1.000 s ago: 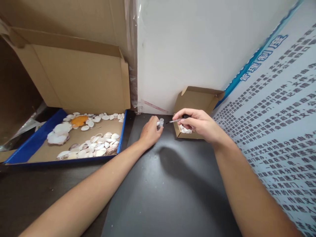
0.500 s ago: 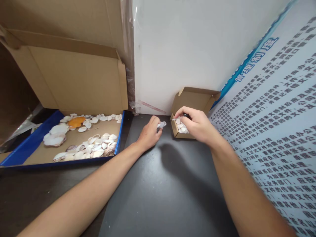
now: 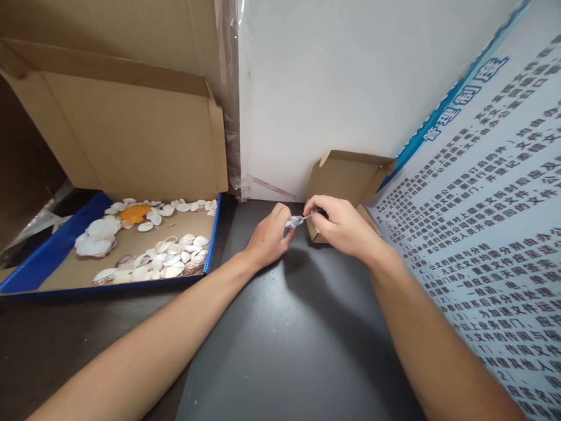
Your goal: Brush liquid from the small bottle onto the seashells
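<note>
My left hand (image 3: 270,235) is closed on a small clear, tube-like piece (image 3: 294,221), whose end sticks out past the fingertips to the right. In my right hand (image 3: 346,227), pinched between thumb and fingers, is a thin tool with a dark handle (image 3: 323,211). Its slim, light tip reaches left and meets, or nearly meets, the clear piece; which of the two I cannot tell. Behind and below my right hand stands a small open cardboard box (image 3: 316,234), its inside mostly hidden by the hand.
To the left, a large blue-edged box (image 3: 211,245) with its cardboard lid (image 3: 135,131) raised holds many white shells (image 3: 153,266) and an orange shell (image 3: 135,214). A white panel (image 3: 315,82) and a printed board (image 3: 491,234) bound the dark table (image 3: 272,351).
My right hand has shifted a little left from over the small box, bringing the thin tip to the clear piece. My left hand has turned slightly, showing more of that piece.
</note>
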Demonstrator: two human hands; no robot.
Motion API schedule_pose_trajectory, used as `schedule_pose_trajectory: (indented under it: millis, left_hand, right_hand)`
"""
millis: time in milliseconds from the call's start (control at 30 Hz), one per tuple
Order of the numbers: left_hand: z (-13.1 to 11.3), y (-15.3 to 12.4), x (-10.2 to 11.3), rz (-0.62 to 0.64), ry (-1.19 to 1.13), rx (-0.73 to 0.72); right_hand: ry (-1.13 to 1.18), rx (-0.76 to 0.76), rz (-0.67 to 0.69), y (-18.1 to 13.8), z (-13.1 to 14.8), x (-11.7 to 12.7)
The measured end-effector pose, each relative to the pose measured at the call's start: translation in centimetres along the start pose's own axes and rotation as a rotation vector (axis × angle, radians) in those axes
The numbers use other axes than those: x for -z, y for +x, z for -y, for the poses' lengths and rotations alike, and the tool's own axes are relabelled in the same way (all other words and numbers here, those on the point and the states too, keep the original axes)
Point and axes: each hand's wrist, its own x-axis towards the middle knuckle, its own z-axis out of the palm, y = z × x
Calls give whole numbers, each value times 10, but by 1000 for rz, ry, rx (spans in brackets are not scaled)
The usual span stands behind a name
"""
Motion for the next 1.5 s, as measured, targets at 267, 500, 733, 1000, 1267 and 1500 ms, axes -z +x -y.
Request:
schedule_pose_trajectory:
  millis: [267,500,733,1000,1267,1500]
  left_hand:
    - [-2,-1,0,20,33,-49]
    - [-2,-1,-1,41,43,-77]
    - [-3,-1,0,55,27,-57]
    - [2,-1,-2,26,0,74]
    - [10,2,-7,-20,16,279]
    - [12,4,-7,-18,20,366]
  right_hand:
    - [-46,-98,49,0,3,-8]
    - [-139,-153,65,0,7,-15]
    - [-115,-150,45,-1,8,-12]
    - [34,-121,-82,-1,-2,5]
    - [236,-142,-100,0,-2,10]
    - [585,-206,79,-1,1,11]
